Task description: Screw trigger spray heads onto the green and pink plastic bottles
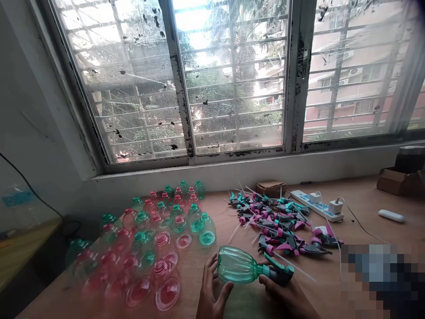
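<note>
My left hand [210,290] cups the base of a clear green plastic spray bottle [238,265] that lies on its side just above the wooden table [358,208]. My right hand [282,294] grips its dark trigger sprayer head [280,272] at the bottle's neck. Both hands have fingers curled round the bottle. A thin white dip tube juts right from under the head.
Many empty green and pink bottles [149,239] lie grouped at the left. A pile of trigger sprayer heads [279,226] with white tubes sits at centre right. Behind it are a power strip [317,204], a small cardboard box [270,187] and a barred window.
</note>
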`<state>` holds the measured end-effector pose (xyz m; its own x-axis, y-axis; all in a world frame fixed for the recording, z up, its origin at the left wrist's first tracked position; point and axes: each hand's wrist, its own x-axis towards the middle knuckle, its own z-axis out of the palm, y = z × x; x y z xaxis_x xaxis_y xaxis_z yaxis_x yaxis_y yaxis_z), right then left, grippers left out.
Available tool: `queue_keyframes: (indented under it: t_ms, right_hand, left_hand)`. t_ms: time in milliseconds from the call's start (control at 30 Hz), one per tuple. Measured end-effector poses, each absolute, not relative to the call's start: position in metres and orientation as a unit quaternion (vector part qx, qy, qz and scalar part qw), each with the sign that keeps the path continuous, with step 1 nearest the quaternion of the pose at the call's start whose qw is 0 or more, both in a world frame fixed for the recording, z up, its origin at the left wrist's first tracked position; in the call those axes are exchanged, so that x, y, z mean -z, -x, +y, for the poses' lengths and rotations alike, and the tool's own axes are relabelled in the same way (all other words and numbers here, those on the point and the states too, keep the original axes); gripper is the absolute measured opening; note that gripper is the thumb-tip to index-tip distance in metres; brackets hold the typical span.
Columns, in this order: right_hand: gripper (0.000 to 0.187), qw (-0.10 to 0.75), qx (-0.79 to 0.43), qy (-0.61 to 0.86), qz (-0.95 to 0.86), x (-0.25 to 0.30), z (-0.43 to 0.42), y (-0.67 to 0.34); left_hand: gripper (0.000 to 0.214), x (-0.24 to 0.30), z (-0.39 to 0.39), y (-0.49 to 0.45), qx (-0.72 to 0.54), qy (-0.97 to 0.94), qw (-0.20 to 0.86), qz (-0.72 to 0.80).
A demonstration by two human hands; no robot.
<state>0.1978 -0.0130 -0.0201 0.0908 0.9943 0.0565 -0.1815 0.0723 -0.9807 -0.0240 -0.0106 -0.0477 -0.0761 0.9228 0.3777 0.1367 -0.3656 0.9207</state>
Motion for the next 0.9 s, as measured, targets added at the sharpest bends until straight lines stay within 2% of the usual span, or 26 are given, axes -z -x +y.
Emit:
queue_keyframes:
  t_ms: [167, 300, 400, 500, 633, 900]
  right_hand:
    - [0.042, 0.584, -0.49, 0.465, -0.45, 0.012, -0.017, -0.196]
    - [0.047, 0.556, -0.533, 0.456, -0.445, 0.018, -0.012, -0.199]
    - [0.045, 0.551, -0.536, 0.45, -0.456, 0.023, -0.01, -0.201]
    - [0.041, 0.57, -0.506, 0.456, -0.459, 0.024, -0.011, -0.2]
    - [0.045, 0.611, -0.481, 0.455, -0.434, 0.023, -0.014, -0.194]
    - [0.048, 0.571, -0.54, 0.433, -0.442, 0.026, -0.008, -0.196]
  left_hand:
    - [0.056, 0.046, -0.01, 0.025, -0.586, -0.559, 0.38, 0.447]
    - [0.048, 0.044, -0.01, 0.026, -0.586, -0.603, 0.317, 0.439]
    - [0.054, 0.045, -0.011, 0.026, -0.58, -0.625, 0.285, 0.438]
    - [0.065, 0.046, -0.012, 0.025, -0.571, -0.604, 0.315, 0.459]
    - [0.058, 0.045, -0.011, 0.024, -0.582, -0.57, 0.353, 0.46]
    - [0.06, 0.048, -0.009, 0.026, -0.563, -0.6, 0.359, 0.44]
